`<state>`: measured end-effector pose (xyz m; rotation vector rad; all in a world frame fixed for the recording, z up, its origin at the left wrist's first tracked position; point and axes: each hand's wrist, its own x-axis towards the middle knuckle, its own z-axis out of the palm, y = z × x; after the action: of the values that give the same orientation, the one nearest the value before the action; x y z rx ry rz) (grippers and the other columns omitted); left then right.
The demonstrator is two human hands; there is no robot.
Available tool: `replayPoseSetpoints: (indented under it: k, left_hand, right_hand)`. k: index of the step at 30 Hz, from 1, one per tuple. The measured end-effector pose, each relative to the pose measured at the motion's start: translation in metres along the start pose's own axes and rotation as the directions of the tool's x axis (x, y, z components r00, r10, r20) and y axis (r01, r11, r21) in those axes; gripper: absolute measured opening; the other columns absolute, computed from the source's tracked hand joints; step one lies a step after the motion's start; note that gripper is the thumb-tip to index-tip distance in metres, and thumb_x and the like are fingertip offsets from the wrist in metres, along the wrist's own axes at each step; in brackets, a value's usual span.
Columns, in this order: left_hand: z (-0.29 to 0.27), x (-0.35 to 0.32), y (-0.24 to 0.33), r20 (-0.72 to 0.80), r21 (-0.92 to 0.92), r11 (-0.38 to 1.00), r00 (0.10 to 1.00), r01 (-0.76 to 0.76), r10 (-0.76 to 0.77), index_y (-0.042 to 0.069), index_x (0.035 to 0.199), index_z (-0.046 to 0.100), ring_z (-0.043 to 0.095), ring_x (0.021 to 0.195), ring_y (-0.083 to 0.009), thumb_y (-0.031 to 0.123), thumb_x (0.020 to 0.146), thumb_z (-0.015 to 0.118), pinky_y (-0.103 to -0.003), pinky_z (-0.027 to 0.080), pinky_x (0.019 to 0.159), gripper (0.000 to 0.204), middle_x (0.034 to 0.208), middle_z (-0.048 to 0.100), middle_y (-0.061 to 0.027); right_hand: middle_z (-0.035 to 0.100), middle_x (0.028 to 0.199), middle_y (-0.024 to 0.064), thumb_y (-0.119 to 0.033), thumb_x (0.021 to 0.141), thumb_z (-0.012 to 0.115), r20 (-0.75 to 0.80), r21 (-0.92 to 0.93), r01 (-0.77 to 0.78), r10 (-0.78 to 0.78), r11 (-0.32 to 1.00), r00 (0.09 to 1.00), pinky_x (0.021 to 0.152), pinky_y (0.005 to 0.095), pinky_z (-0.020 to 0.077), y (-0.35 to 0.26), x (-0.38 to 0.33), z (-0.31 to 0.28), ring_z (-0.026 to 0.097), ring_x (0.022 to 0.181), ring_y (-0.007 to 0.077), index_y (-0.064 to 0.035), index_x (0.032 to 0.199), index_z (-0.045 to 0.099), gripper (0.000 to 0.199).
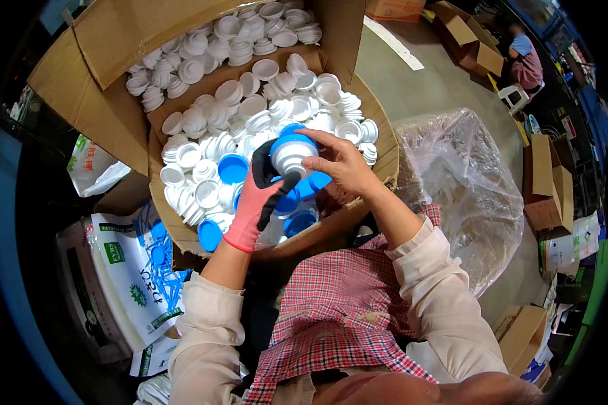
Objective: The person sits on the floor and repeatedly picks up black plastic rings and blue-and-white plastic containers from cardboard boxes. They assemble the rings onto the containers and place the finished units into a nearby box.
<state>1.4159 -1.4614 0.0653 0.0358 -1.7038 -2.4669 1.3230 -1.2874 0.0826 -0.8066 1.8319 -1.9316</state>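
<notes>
My left hand, in a pink glove with black palm and fingers, is closed around a white ribbed plastic piece with a blue rim. Its stepped, narrowing end points toward me. The bare fingers of my right hand grip the same piece from the right, along the blue rim and side. Both hands are above an open cardboard box full of white ribbed cup-like pieces. Several blue round caps lie among them, near and below my hands.
A clear plastic bag stands against the box's right side. To the left, blue plastic parts lie on a white printed sack. Open cartons line the right. A person sits at the far right.
</notes>
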Motion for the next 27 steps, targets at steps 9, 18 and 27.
replayPoseSetpoints:
  k: [9,18,27]
  left_hand:
    - [0.024,-0.007,-0.039,-0.086,0.046,0.999,0.996,0.004,0.0,-0.002,0.135,0.035,0.048,0.117,-0.0214,0.008,0.072,0.08,-0.033,0.043,0.099,0.078,0.127,0.048,-0.0131]
    - [0.045,-0.031,-0.061,-0.181,0.53,0.845,0.964,-0.071,0.194,-0.001,0.147,0.016,0.043,0.126,-0.0283,0.013,0.07,0.082,-0.037,0.036,0.106,0.103,0.137,0.039,-0.019]
    - [-0.002,-0.002,-0.012,0.101,0.538,0.837,0.978,0.099,-0.18,0.003,0.134,0.044,0.054,0.117,-0.0247,0.019,0.075,0.08,-0.035,0.045,0.098,0.071,0.127,0.054,-0.0135]
  right_hand:
    - [0.064,0.085,0.0105,-0.059,0.099,0.034,-0.484,0.176,-0.184,0.248,0.967,0.839,0.076,0.0323,0.0428,0.003,-0.004,0.017,0.055,0.082,0.0168,0.0019,0.084,0.067,0.071]
    - [0.058,0.07,0.0046,-0.056,0.099,0.038,-0.501,-0.012,-0.207,0.173,0.978,0.848,0.071,0.0286,0.04,0.003,0.002,0.015,0.049,0.07,0.0152,-0.0014,0.069,0.062,0.067]
    - [0.066,0.101,0.0065,-0.022,0.082,0.076,-0.085,-0.128,-0.084,0.074,0.988,0.994,0.083,0.0297,0.0482,0.002,-0.01,-0.035,0.06,0.093,0.0145,-0.0003,0.113,0.062,0.04]
